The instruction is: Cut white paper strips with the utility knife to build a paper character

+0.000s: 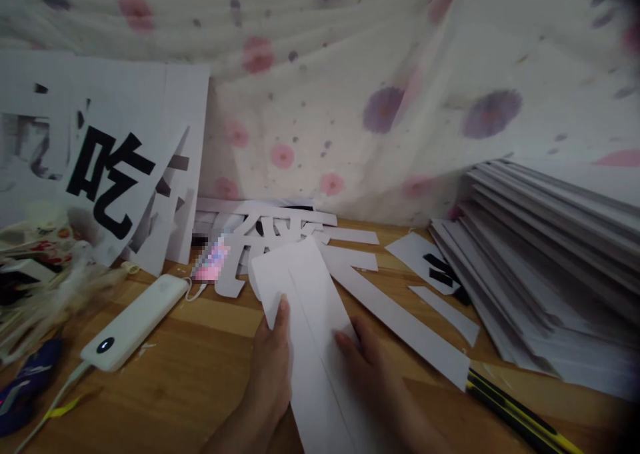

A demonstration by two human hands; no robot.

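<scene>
Two long white board pieces [313, 287] lie one partly over the other, pointing away from me above the wooden table. My left hand [273, 357] is closed on their left edge, thumb flat on top. On the right edge, my right hand [373, 357] grips them with its thumb on the upper face; some of its fingers are hidden beneath. Just beyond the boards are white cut-out character shapes [230, 274] and loose strips. A long white strip [400, 321] runs to the right, its near end by a black and yellow utility knife [520, 411].
A tall stack of white boards [530, 261] stands right. At left are a white power bank [135, 324] with a cable, a blue-handled tool [33, 381], clear plastic bags [55, 287] and a leaning board with a black character [107, 181]. A flowered curtain [320, 94] hangs behind.
</scene>
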